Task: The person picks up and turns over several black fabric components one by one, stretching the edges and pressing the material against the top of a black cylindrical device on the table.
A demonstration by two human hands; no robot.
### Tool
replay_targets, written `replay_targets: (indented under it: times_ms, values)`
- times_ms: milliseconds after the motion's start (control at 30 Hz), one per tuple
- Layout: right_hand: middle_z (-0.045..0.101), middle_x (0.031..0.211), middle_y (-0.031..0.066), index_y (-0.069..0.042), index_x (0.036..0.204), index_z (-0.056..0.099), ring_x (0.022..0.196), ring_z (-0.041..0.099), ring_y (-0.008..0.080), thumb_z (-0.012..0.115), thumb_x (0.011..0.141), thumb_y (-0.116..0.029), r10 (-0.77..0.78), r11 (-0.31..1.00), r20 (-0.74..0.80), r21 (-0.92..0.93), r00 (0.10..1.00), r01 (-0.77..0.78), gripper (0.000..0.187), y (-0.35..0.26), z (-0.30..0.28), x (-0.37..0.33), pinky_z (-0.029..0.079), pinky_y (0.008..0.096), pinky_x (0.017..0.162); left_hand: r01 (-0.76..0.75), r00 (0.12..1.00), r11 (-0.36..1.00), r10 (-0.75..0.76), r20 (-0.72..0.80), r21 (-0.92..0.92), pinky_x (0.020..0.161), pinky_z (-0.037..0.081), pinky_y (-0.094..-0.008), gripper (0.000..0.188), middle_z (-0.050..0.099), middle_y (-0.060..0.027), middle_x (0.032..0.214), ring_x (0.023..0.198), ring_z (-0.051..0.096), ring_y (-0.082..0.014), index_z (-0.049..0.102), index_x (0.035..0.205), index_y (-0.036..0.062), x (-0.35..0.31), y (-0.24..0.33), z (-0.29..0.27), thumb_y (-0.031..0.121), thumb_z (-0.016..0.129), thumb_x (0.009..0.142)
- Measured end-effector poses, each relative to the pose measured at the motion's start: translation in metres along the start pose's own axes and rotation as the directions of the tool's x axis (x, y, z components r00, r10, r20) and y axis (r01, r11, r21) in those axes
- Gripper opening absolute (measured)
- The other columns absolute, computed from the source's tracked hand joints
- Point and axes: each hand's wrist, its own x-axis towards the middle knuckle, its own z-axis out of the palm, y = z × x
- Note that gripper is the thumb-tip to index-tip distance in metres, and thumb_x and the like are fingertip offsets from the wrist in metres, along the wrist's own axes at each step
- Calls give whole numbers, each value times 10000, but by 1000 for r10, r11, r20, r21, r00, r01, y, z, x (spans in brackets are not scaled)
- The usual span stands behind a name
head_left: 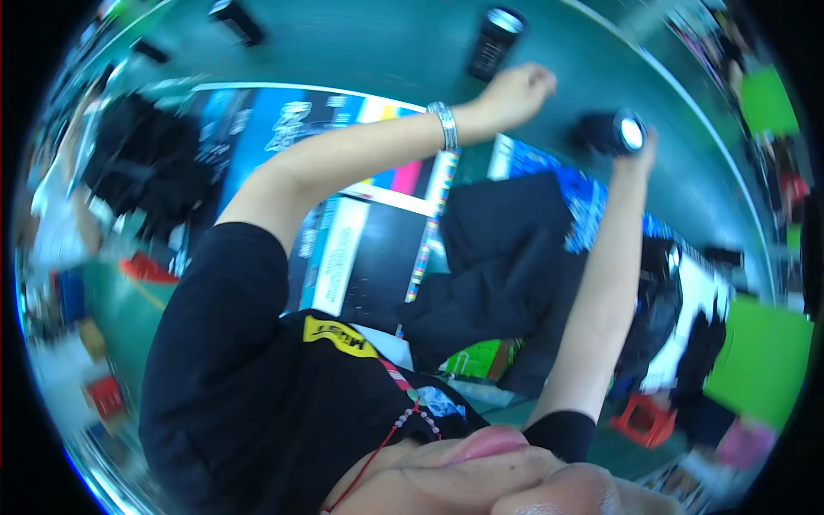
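My right hand [642, 154] is wrapped round the end of a black cylinder [601, 132], beside its bright, shining round end. My left hand [515, 96], below a metal bracelet [445, 127], has its fingers curled in; what they hold, if anything, I cannot make out. Just beyond that hand, a second black cylinder [494, 47] with pale print and a silvery rim stands on the green surface [378, 43]. Dark cloth [506, 249] lies crumpled between my forearms, over printed sheets [343, 146]. Motion blur softens both hands.
Two more dark objects [236, 23] [150, 51] are at the far left. A black heap [142, 163] sits on the left, near another person's arm [73, 129]. On the right are bright green panels [760, 360] and a red stool [644, 421].
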Motion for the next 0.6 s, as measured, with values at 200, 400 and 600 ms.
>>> replay_targets:
  times_ms: [200, 400, 600]
  values:
    - [580, 1139, 273, 122, 1149, 464, 1109, 551, 356, 276, 965, -513, -149, 962, 113, -214, 982, 170, 687, -19, 2, -39, 415, 468, 1001, -55, 994, 979, 71, -79, 195, 919, 454, -329, 310, 635, -102, 1102, 1058, 590, -211, 543, 1177, -7, -136, 59, -131, 182, 530, 932]
    - [659, 928, 124, -16, 905, 653, 962, 591, 276, 479, 952, -310, -208, -79, 804, -582, 557, 809, 345, 28, 17, -104, 380, 413, 958, 161, 741, 288, 596, -308, 944, 849, 464, -346, 221, 628, -133, 1034, 961, 598, -275, 623, 1036, 17, -249, 118, -318, 94, 629, 829]
    - [573, 1167, 133, -52, 1135, 578, 1236, 434, 314, 687, 761, -462, -14, -399, 886, -430, 464, 810, 566, 14, 19, -136, 161, 512, 1108, 92, 965, 260, 214, -150, 961, 846, 442, -369, 428, 600, -116, 1024, 976, 563, -279, 610, 1034, 22, -297, 105, -350, 298, 744, 735]
